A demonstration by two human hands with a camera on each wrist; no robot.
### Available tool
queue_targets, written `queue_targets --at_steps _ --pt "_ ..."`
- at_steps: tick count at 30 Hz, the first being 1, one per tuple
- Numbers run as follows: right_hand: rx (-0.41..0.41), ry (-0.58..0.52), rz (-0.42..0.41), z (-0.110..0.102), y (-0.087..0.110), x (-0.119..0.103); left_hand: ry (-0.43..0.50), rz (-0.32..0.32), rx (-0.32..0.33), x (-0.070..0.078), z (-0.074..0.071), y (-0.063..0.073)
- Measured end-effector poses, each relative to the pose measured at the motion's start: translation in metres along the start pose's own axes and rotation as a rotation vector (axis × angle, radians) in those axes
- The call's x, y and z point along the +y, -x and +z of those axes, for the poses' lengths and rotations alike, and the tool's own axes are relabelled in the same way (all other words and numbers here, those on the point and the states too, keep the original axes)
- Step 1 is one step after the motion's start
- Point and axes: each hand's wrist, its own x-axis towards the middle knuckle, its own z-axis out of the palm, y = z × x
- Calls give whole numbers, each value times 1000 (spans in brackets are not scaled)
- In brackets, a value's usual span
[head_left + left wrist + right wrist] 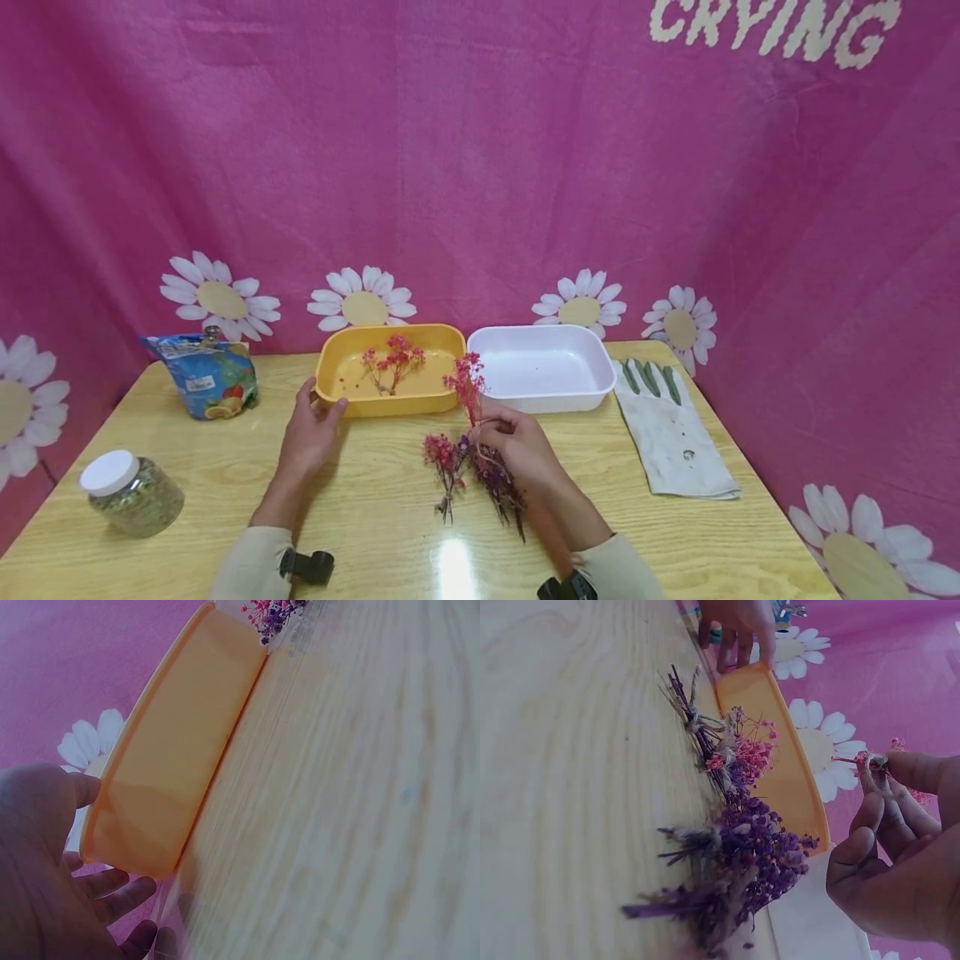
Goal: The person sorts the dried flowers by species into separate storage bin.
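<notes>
My left hand [309,437] rests at the left front corner of an orange-yellow tray [397,407], its thumb at the rim and its fingers loosely spread along the outside. Pink dried flower sprigs [396,360] lie inside that tray. Between thumb and fingertips, my right hand [525,450] pinches a pink dried flower sprig [467,383] by its stem, where twine [868,774] is wrapped. Below it on the table are tied bunches: a purple dried flower bunch [761,855] and a pink-and-purple dried flower bunch [442,454]. The right hand partly covers the purple flowers in the head view.
A white tray [543,402] stands right of the yellow one. Cloth gloves [678,442] with green fingertips lie at the right. On the left are a blue pouch [210,379] and a white-lidded jar [138,496]. A pink curtain [480,167] hangs behind the table.
</notes>
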Motion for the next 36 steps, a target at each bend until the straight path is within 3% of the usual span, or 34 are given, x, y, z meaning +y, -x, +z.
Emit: queue_targets --at_steps 14,20,26,36 --pt "-35 57 -8 10 -33 -20 -1 12 -3 -2 2 2" --pt "9 114 -8 12 -50 -27 -10 31 3 -5 2 0" --pt "99 253 -46 14 -73 -30 -14 42 12 -7 1 0" --pt "173 365 0 27 -98 -42 -4 44 8 -6 3 2"
